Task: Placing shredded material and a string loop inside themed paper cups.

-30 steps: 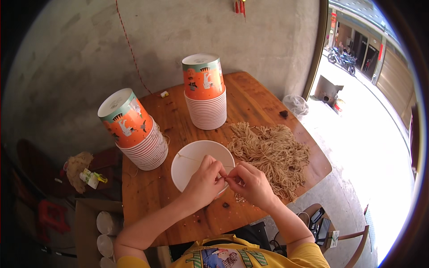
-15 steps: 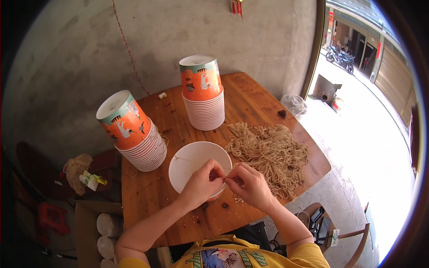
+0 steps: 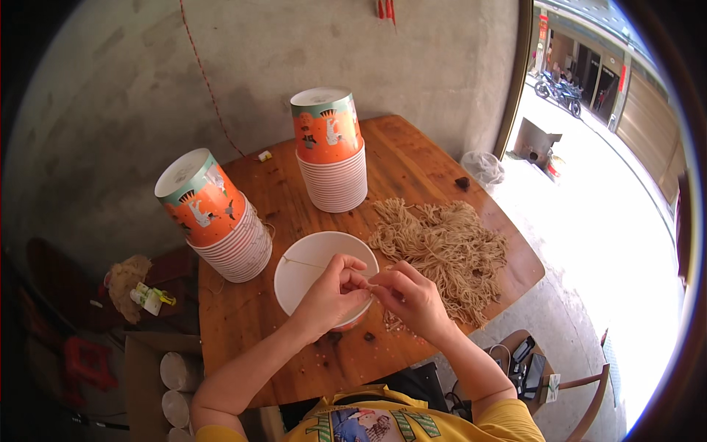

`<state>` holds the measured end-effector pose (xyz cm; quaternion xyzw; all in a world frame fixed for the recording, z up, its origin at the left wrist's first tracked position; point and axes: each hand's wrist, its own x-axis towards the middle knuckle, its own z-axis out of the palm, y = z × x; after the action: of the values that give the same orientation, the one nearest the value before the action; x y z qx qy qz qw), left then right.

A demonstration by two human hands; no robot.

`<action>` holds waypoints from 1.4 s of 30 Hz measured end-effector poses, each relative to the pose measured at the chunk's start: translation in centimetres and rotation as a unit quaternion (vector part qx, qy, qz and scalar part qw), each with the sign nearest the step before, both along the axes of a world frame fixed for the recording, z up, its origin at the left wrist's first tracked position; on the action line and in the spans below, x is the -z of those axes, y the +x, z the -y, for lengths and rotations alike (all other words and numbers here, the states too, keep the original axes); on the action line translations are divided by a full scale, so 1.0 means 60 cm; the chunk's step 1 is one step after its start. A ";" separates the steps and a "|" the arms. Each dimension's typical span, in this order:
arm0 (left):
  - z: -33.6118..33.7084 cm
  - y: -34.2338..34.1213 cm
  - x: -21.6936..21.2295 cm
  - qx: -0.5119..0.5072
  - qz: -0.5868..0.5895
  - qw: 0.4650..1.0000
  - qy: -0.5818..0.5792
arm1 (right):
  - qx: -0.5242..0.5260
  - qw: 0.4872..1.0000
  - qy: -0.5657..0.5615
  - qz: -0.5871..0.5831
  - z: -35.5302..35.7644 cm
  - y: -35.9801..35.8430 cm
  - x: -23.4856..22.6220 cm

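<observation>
A paper bucket (image 3: 297,278), white inside and orange outside, stands mouth up on the wooden table in front of me. A thin beige string (image 3: 308,263) runs from its far left inner wall across the opening to my hands. My left hand (image 3: 330,293) pinches the string above the bucket's near right rim. Fingertip to fingertip with it, my right hand (image 3: 412,298) also grips the string. Exactly how the string lies between the fingers is hidden. Right of the bucket spreads a tangled heap of beige strings (image 3: 449,254).
Two tall stacks of upside-down orange paper buckets stand on the table (image 3: 258,184): a left stack (image 3: 202,202) and a back stack (image 3: 329,132). A cardboard box (image 3: 143,368) with white paper buckets is at lower left. A chair (image 3: 541,365) holding electronics stands at lower right.
My hands stay close together on the string, with the fingers slightly shifted and the left fingers more spread. The whole view has moved slightly; the bucket and stacks keep their places.
</observation>
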<state>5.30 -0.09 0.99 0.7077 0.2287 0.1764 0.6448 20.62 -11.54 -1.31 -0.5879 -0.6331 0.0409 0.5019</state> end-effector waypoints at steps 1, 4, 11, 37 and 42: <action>0.000 0.001 0.001 -0.001 -0.002 1.000 0.007 | 0.001 1.000 0.000 0.000 -0.001 0.002 0.003; 0.001 0.003 0.005 0.011 0.002 0.999 0.033 | 0.014 0.997 0.022 0.067 -0.003 0.005 0.012; 0.000 0.004 0.012 0.025 -0.013 0.999 0.038 | 0.003 1.000 -0.001 -0.018 -0.006 0.000 0.016; -0.009 0.002 0.018 0.018 -0.029 0.998 0.042 | -0.041 0.987 -0.056 -0.148 0.001 0.009 0.014; -0.007 0.002 0.014 0.011 -0.017 0.993 0.118 | -0.042 0.998 -0.040 -0.031 0.004 0.014 -0.006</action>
<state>5.40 0.30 0.16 0.7842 0.2095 0.1831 0.5547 21.49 -11.80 -0.97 -0.5785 -0.6392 0.1055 0.4956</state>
